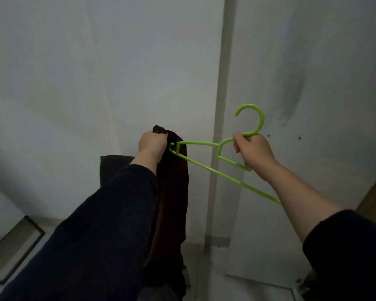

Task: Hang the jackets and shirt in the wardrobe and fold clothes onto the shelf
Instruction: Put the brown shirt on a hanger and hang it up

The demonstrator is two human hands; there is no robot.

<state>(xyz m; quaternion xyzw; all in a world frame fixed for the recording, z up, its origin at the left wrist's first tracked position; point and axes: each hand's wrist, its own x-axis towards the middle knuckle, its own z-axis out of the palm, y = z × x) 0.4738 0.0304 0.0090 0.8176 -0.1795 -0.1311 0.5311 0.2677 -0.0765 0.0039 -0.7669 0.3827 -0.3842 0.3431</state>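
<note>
At centre frame, held up in front of a pale wall (74, 61), a dark brown garment (174, 192) hangs in a long narrow fold from the left hand (152, 142). The fingers of that hand are curled tight over a bunched top edge of the cloth; a small knot of fabric pokes out above the knuckles. The rest of the garment drops straight down past the dark blue sleeve (91, 231) of the left arm and out of view at the bottom edge. What kind of garment it is cannot be told.

Just to the right, a lime-green plastic hanger (206, 168) is held tilted, hook uppermost, its far shoulder tip touching the garment right beside the left hand. Whether the tip sits inside the cloth or only against it cannot be told. The right hand (253, 149) grips the hanger at the neck, just under the hook, fingers wrapped round the plastic and thumb on the near side. The hanger's lower bar runs down behind the bare right forearm.

Behind the hands: a vertical beige strip (220, 83) running down the wall, dark smudges to its right. A dark-framed panel (13, 253) lies at lower left.
</note>
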